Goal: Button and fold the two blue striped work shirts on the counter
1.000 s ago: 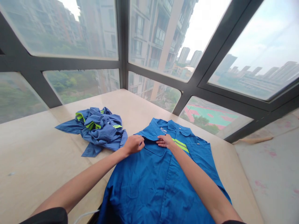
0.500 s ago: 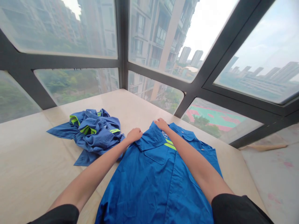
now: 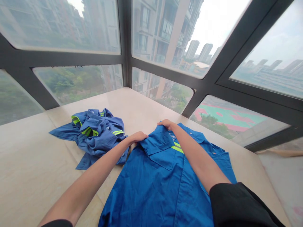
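A blue work jacket [image 3: 151,186] with yellow-green stripes lies front up before me, its collar end toward the window. My left hand [image 3: 139,136] is closed on the left shoulder edge of the cloth. Farther up, close to the collar, my right hand [image 3: 166,124] grips the same shoulder part, which is folded inward over the chest near a pocket. Both hands' fingertips are partly hidden by the fabric. Left of the jacket sits a crumpled blue garment [image 3: 101,132] with yellow-green trim, close by my left forearm.
Everything lies on a pale stone-like ledge [image 3: 30,164]. Dark window frames [image 3: 126,47] rise along its back edges and meet in a corner. A pale wall surface [image 3: 284,176] borders the ledge on the right.
My view has shifted slightly, so the jacket's upper part sits a little farther right. Both hands keep their hold on the shoulder, with only small movement.
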